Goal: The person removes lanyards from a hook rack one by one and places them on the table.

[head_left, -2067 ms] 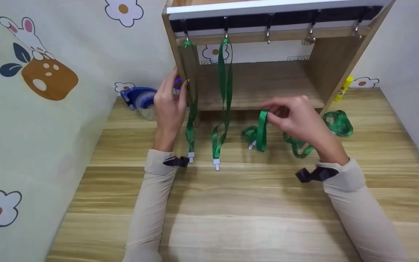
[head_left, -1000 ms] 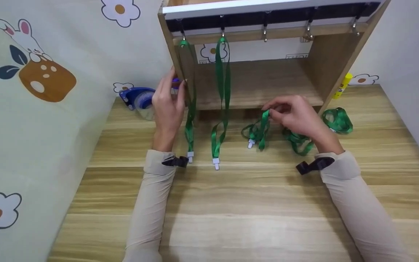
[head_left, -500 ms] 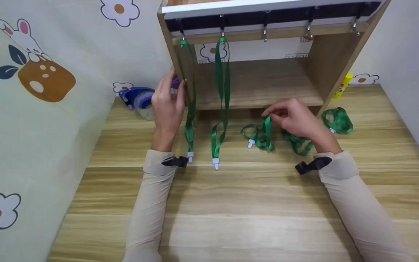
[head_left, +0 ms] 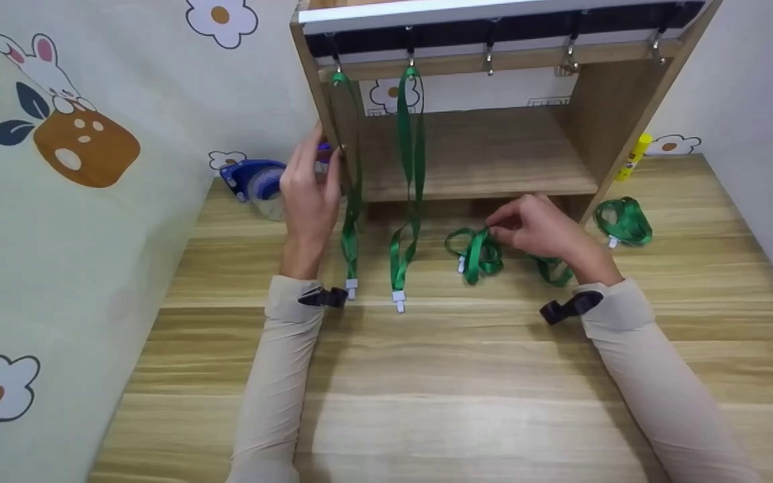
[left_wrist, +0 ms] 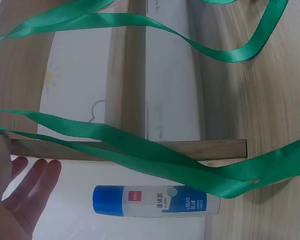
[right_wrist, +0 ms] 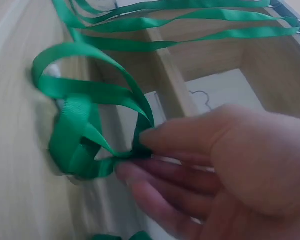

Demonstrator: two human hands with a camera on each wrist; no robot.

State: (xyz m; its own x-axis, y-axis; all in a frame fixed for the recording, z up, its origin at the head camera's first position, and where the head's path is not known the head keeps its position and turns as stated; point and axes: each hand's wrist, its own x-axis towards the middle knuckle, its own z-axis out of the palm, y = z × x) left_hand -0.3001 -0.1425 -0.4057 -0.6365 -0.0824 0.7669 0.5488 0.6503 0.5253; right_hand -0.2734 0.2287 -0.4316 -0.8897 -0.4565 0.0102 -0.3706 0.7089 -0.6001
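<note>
My left hand (head_left: 311,194) holds the left side panel of a wooden shelf (head_left: 480,157), thumb at the front edge and fingertips along the outer face. My right hand (head_left: 541,228) pinches a strap of a green lanyard (head_left: 474,258) between thumb and fingers, low in front of the shelf. The rest of that lanyard lies looped on the table, its white clip beside it. Two other green lanyards, one at the far left hook (head_left: 353,201) and one on the hook beside it (head_left: 420,168), hang with white clips at the bottom.
More green lanyards lie coiled on the table, one partly behind my right hand (head_left: 553,270) and one at the right (head_left: 623,221). Bare metal hooks (head_left: 490,60) line the rail. A blue tape dispenser (head_left: 252,181), liquid glue bottle (left_wrist: 155,201) and yellow glue stick (head_left: 633,157) flank the shelf.
My right hand has moved down towards the table with the pinched strap, and the lanyard's raised loop has sunk into a lower bundle. My left hand stays at the side panel.
</note>
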